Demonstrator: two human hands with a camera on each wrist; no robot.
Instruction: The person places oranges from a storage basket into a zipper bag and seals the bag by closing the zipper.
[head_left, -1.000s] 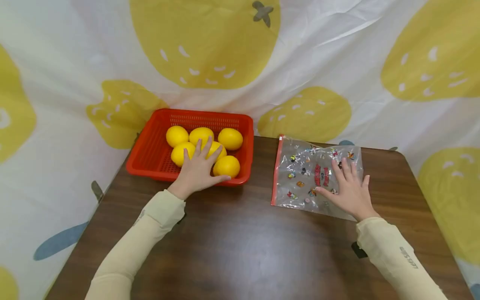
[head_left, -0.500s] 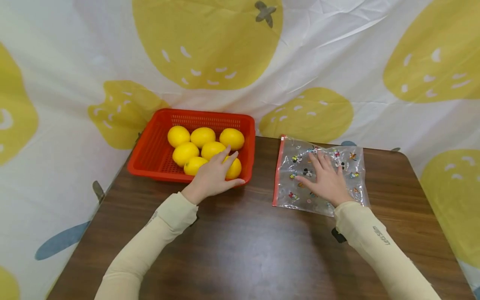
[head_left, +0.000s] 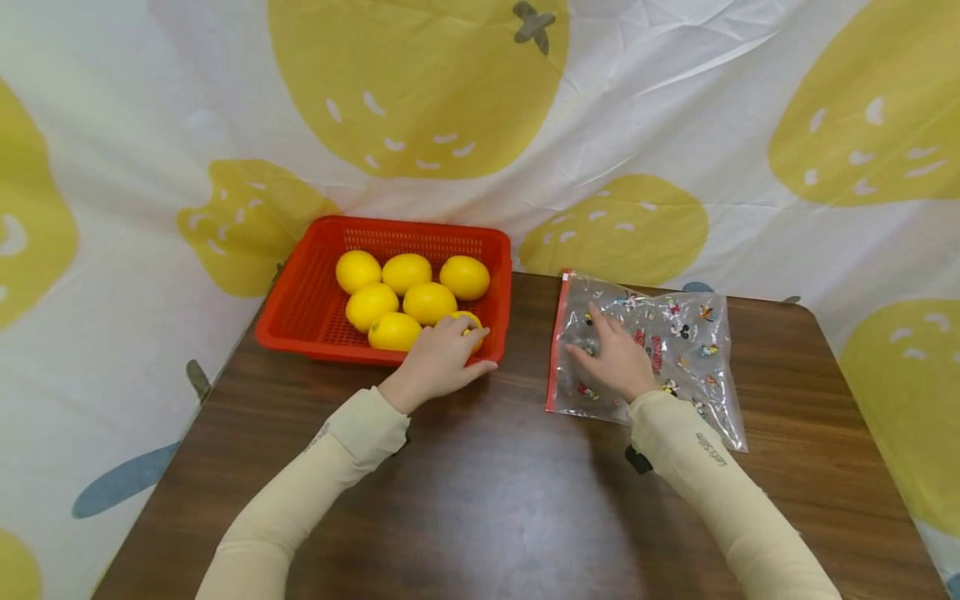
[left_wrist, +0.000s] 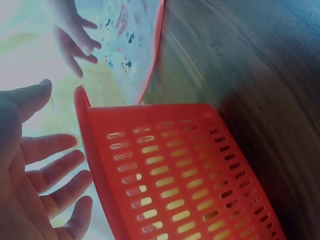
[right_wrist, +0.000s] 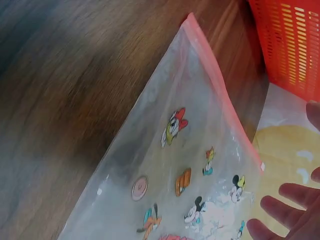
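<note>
Several yellow lemons (head_left: 394,332) lie in a red plastic basket (head_left: 300,343) on the left side of the table. My left hand (head_left: 438,354) is over the basket's front right corner, fingers loosely bent above one lemon (head_left: 467,320) and partly hiding it; whether they touch it I cannot tell. In the left wrist view, the fingers (left_wrist: 57,165) are spread beside the basket rim and hold nothing. A clear zip bag (head_left: 678,367) with cartoon prints and a red zip edge lies flat on the right. My right hand (head_left: 619,358) hovers over its left part, fingers extended.
The brown wooden table (head_left: 495,500) carries the basket and the bag near its back edge. Behind it hangs a white cloth (head_left: 645,100) printed with yellow fruit. A strip of table separates basket and bag.
My left hand has moved right and slightly nearer, from the middle lemons to the front right one, its fingers bending. My right hand has moved left across the bag towards the red zip edge.
</note>
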